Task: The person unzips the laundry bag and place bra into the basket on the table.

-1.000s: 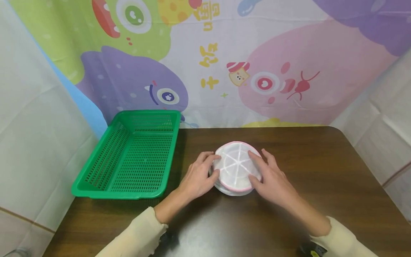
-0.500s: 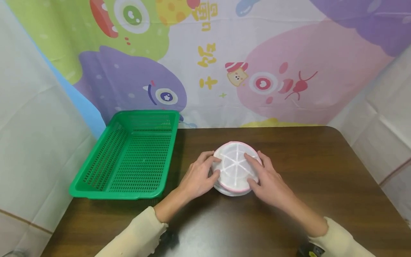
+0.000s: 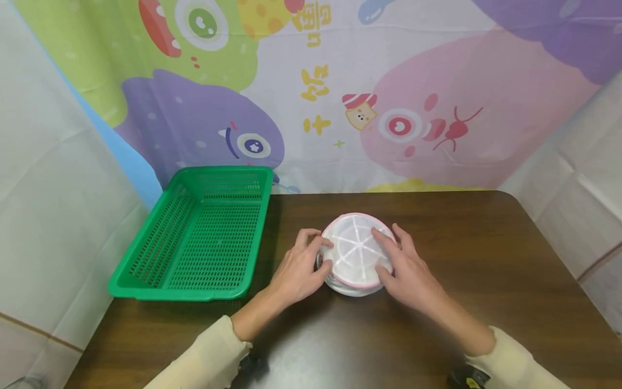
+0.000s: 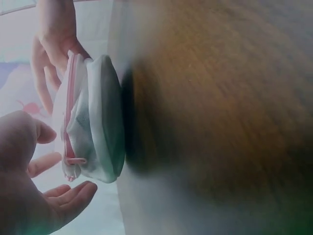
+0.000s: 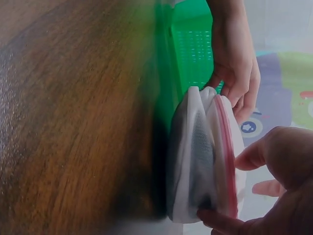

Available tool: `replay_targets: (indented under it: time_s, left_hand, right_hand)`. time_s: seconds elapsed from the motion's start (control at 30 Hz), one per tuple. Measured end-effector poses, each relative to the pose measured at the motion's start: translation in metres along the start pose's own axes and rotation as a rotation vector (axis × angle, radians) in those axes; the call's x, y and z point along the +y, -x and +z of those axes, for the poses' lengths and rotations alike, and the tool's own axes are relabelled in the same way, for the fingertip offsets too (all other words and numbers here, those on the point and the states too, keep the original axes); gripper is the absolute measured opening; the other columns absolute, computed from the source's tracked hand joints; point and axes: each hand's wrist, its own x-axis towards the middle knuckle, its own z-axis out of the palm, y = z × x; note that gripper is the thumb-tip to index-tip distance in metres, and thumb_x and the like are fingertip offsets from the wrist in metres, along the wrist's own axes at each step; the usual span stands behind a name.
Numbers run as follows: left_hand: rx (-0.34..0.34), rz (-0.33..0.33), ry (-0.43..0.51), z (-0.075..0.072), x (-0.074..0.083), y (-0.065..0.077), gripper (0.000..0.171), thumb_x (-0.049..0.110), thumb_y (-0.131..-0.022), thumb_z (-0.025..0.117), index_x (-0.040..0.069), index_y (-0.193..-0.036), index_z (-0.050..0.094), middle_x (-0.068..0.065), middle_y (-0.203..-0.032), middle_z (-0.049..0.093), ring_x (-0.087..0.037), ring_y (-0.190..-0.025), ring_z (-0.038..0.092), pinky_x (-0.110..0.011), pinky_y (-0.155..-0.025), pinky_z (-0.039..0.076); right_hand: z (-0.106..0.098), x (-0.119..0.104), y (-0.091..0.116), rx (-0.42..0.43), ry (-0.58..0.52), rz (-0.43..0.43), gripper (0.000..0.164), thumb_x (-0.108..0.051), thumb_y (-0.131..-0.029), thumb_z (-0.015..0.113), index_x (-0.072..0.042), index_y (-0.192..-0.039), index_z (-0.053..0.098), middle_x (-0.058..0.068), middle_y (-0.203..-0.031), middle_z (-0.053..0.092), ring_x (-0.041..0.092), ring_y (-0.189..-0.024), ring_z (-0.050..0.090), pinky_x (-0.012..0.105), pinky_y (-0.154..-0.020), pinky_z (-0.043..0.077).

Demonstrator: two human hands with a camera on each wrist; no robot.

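Yellow Chinese characters (image 3: 316,84) are running sideways up the printed cloth backdrop (image 3: 335,108), apparently reading 干饭 from the bottom, the topmost one being harder to read.

White pouch (image 3: 358,254) between left grip (image 3: 301,267) and right grip (image 3: 409,270)

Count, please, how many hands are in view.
2. The left hand is at the pouch, on the side toward the basket; the right hand is at the opposite side. Some fingers are partly hidden.

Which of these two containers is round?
The white pouch, right of the green basket: its top is circular, while the basket is rectangular with slotted walls.
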Motion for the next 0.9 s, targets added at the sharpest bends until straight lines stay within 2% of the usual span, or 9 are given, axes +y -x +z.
replay_targets:
  time_s: [0.17, 0.23, 0.33, 0.53, 0.73, 0.9]
  left_hand:
    - [0.002, 0.021, 0.037, -0.001, 0.002, -0.007, 0.046, 0.026, -0.109, 0.063, 0.012, -0.153, 0.065, -0.021, -0.171, 0.05, -0.047, -0.135, 0.072, -0.064, -0.12, 0.055]
    - [-0.012, 0.027, 0.046, -0.001, 0.002, -0.01, 0.049, 0.026, -0.11, 0.063, 0.011, -0.157, 0.062, -0.022, -0.171, 0.051, -0.047, -0.143, 0.068, -0.064, -0.124, 0.052]
    - [-0.039, 0.029, 0.059, -0.001, 0.002, -0.012, 0.05, 0.025, -0.11, 0.063, 0.01, -0.158, 0.062, -0.022, -0.167, 0.056, -0.044, -0.147, 0.066, -0.062, -0.126, 0.051]
    - [-0.021, 0.038, 0.067, 0.0, 0.002, -0.01, 0.042, 0.016, -0.11, 0.055, 0.008, -0.149, 0.068, -0.021, -0.151, 0.065, -0.04, -0.133, 0.072, -0.06, -0.116, 0.057]
    - [-0.008, 0.027, 0.048, -0.002, 0.001, -0.005, 0.04, 0.01, -0.109, 0.05, 0.01, -0.141, 0.074, -0.017, -0.135, 0.07, -0.032, -0.111, 0.073, -0.049, -0.099, 0.061]
    - [0.016, 0.031, 0.037, -0.003, -0.001, -0.001, 0.038, 0.009, -0.109, 0.051, 0.01, -0.138, 0.076, -0.015, -0.13, 0.072, -0.028, -0.105, 0.073, -0.046, -0.096, 0.062]
  right_hand:
    - [-0.001, -0.005, 0.007, -0.023, 0.025, 0.025, 0.081, -0.021, -0.1, 0.082, -0.017, -0.172, 0.045, 0.038, -0.178, 0.024, 0.062, -0.143, 0.062, 0.078, -0.11, 0.056]
    - [0.001, -0.006, 0.009, -0.04, 0.036, 0.029, 0.082, -0.024, -0.1, 0.083, -0.017, -0.172, 0.045, 0.038, -0.178, 0.024, 0.065, -0.139, 0.063, 0.079, -0.108, 0.056]
    - [0.004, -0.005, 0.011, -0.048, 0.039, 0.023, 0.082, -0.024, -0.101, 0.083, -0.018, -0.173, 0.044, 0.038, -0.178, 0.024, 0.065, -0.137, 0.063, 0.078, -0.107, 0.056]
    - [0.007, 0.0, 0.007, -0.027, 0.031, -0.014, 0.079, -0.017, -0.101, 0.081, -0.017, -0.172, 0.046, 0.037, -0.178, 0.025, 0.064, -0.143, 0.061, 0.075, -0.109, 0.057]
    - [0.006, 0.002, -0.001, -0.017, 0.024, -0.045, 0.075, -0.011, -0.101, 0.077, -0.016, -0.17, 0.05, 0.039, -0.177, 0.027, 0.064, -0.15, 0.054, 0.074, -0.111, 0.057]
    - [0.005, 0.003, -0.004, -0.026, 0.024, -0.045, 0.073, -0.011, -0.102, 0.074, -0.017, -0.17, 0.049, 0.039, -0.178, 0.026, 0.064, -0.152, 0.052, 0.074, -0.111, 0.056]
